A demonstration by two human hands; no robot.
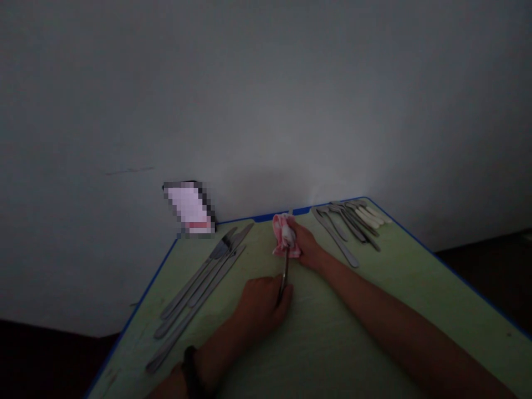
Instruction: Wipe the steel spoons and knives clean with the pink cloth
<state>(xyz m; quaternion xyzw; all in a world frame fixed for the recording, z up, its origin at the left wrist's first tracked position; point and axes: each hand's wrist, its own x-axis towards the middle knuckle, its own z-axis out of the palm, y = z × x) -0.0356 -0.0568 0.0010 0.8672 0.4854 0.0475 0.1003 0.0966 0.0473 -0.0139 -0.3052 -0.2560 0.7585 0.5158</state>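
My left hand is closed around the handle of a piece of metal cutlery, which points away from me. The far end of that piece is covered by a pink and white cloth, so its kind is hidden. My right hand grips the cloth from the right side, wrapped about the cutlery's end. To the left lie several long metal pieces, among them a knife. On the right, a fork rests nearest to my right hand.
Beyond the fork lie more metal cutlery and several white-handled pieces. A phone with a blurred screen leans against the wall at the back left corner. The pale green table has a blue edge and touches the wall.
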